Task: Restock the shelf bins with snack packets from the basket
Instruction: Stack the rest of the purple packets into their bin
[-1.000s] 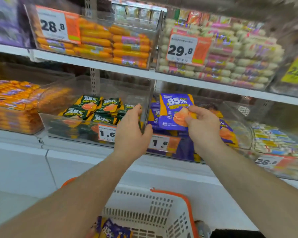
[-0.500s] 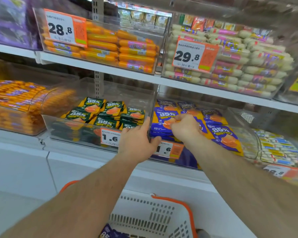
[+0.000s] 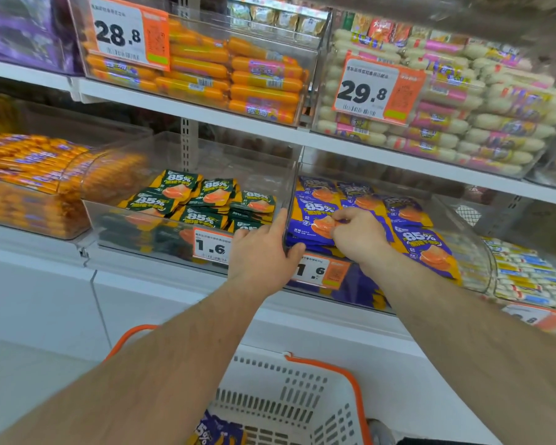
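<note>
My right hand (image 3: 358,234) pinches a purple snack packet (image 3: 315,216) lying on the stack inside the clear bin of purple packets (image 3: 472,239). My left hand (image 3: 262,256) grips the clear wall between this bin and the bin of green packets (image 3: 203,200), thumb on the purple side. Below, a white basket with an orange rim (image 3: 302,399) holds more purple packets (image 3: 215,431).
Orange sausage packs fill the bin at left (image 3: 29,175) and the upper bin (image 3: 238,72). White sausages (image 3: 482,117) fill the upper right bin. Price tags read 1.6 (image 3: 211,247), 28.8 and 29.8. Another bin of small packs (image 3: 527,274) sits at right.
My right hand brought the purple packet down from upright above the bin and laid it flat on the stack. My left hand stayed on the bin wall.
</note>
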`<state>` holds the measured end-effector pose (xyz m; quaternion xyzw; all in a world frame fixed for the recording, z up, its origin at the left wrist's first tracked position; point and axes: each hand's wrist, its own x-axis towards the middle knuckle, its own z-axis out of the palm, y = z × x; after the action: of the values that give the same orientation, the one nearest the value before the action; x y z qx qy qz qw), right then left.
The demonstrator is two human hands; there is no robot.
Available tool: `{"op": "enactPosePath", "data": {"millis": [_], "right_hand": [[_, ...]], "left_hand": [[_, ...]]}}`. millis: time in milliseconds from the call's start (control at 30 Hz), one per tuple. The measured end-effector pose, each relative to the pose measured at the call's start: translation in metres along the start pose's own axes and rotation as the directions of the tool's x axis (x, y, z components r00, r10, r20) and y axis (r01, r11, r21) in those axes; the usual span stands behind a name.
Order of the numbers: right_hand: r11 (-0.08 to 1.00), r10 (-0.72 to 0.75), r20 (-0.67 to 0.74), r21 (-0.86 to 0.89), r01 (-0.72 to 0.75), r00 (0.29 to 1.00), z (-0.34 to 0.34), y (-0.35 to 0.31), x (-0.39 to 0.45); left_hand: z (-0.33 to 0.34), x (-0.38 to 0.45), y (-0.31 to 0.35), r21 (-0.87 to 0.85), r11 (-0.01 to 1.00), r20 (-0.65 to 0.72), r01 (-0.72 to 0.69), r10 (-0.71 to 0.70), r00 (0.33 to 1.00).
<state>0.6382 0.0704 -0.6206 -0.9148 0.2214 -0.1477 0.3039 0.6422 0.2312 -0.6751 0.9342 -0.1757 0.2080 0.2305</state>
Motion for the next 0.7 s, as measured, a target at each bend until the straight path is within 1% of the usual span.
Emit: {"op": "enactPosePath", "data": {"millis": [67, 100, 133, 167, 200, 233, 267, 300, 333, 367, 400, 433, 467, 500, 533, 567, 600, 633, 667, 700], "right_hand": [[1.0, 0.002, -0.022, 0.009, -0.001, 1.0, -0.001, 0.0, -0.002], [1.0, -0.018, -0.065, -0.004, 0.017, 0.998, -0.002, 0.0, -0.005], [0.997, -0.075, -0.156, -0.041, 0.069, 0.985, -0.002, 0.001, -0.01], [0.98, -0.199, -0.295, -0.089, 0.18, 0.935, -0.002, 0.003, -0.018], [0.926, -0.375, -0.431, -0.138, 0.351, 0.82, -0.001, 0.003, -0.029], [0.829, -0.538, -0.515, -0.178, 0.53, 0.668, 0.003, 0.001, -0.043], [0.715, -0.651, -0.538, -0.2, 0.67, 0.535, 0.013, 0.001, -0.059], [0.615, -0.728, -0.509, -0.191, 0.765, 0.459, 0.027, 0.002, -0.075], [0.558, -0.774, -0.448, -0.151, 0.816, 0.447, 0.048, 0.006, -0.087], [0.545, -0.795, -0.37, -0.091, 0.833, 0.48, 0.071, 0.011, -0.097], [0.566, -0.795, -0.282, -0.022, 0.824, 0.538, 0.096, 0.018, -0.105], [0.612, -0.774, -0.177, 0.035, 0.79, 0.608, 0.122, 0.028, -0.111], [0.679, -0.73, -0.038, 0.072, 0.731, 0.682, 0.147, 0.038, -0.118], [0.759, -0.65, 0.127, 0.081, 0.646, 0.749, 0.171, 0.05, -0.124], [0.837, -0.537, 0.286, 0.064, 0.543, 0.794, 0.192, 0.062, -0.129], [0.907, -0.392, 0.422, 0.031, 0.419, 0.817, 0.211, 0.075, -0.134], [0.964, -0.22, 0.538, -0.007, 0.265, 0.814, 0.227, 0.088, -0.14], [0.994, -0.045, 0.624, -0.048, 0.096, 0.78, 0.241, 0.102, -0.147], [0.994, 0.106, 0.684, -0.094, -0.057, 0.722, 0.253, 0.117, -0.155], [0.974, 0.225, 0.719, -0.138, -0.182, 0.658, 0.263, 0.131, -0.164]], "left_hand": [[-0.002, 0.002, 0.001, -0.056, 0.998, 0.024, 0.017, -0.016, 1.0], [-0.003, 0.002, 0.001, -0.11, 0.994, 0.018, 0.024, -0.022, 1.0], [-0.004, 0.0, 0.001, -0.177, 0.984, -0.009, 0.019, -0.021, 1.0], [-0.006, -0.003, -0.001, -0.244, 0.97, -0.084, -0.019, -0.002, 0.996], [-0.009, -0.01, -0.005, -0.277, 0.956, -0.198, -0.094, 0.039, 0.979], [-0.011, -0.02, -0.011, -0.272, 0.946, -0.326, -0.178, 0.083, 0.942], [-0.01, -0.033, -0.019, -0.253, 0.94, -0.411, -0.23, 0.111, 0.905], [-0.004, -0.048, -0.029, -0.236, 0.941, -0.434, -0.241, 0.12, 0.893], [0.002, -0.066, -0.04, -0.24, 0.946, -0.392, -0.216, 0.109, 0.913], [0.009, -0.083, -0.051, -0.27, 0.95, -0.301, -0.156, 0.07, 0.951], [0.019, -0.098, -0.063, -0.304, 0.951, -0.153, -0.05, 0.004, 0.988], [0.029, -0.112, -0.075, -0.307, 0.948, 0.028, 0.083, -0.078, 0.997], [0.039, -0.124, -0.087, -0.265, 0.941, 0.209, 0.208, -0.155, 0.966], [0.049, -0.135, -0.099, -0.207, 0.929, 0.371, 0.307, -0.216, 0.903], [0.058, -0.145, -0.111, -0.158, 0.91, 0.499, 0.383, -0.26, 0.826], [0.066, -0.155, -0.121, -0.121, 0.889, 0.587, 0.442, -0.295, 0.754], [0.073, -0.164, -0.129, -0.092, 0.867, 0.64, 0.489, -0.325, 0.696], [0.08, -0.173, -0.136, -0.072, 0.85, 0.671, 0.522, -0.346, 0.656], [0.086, -0.18, -0.142, -0.056, 0.837, 0.692, 0.545, -0.36, 0.625], [0.092, -0.187, -0.147, -0.042, 0.824, 0.706, 0.565, -0.376, 0.601]]}}
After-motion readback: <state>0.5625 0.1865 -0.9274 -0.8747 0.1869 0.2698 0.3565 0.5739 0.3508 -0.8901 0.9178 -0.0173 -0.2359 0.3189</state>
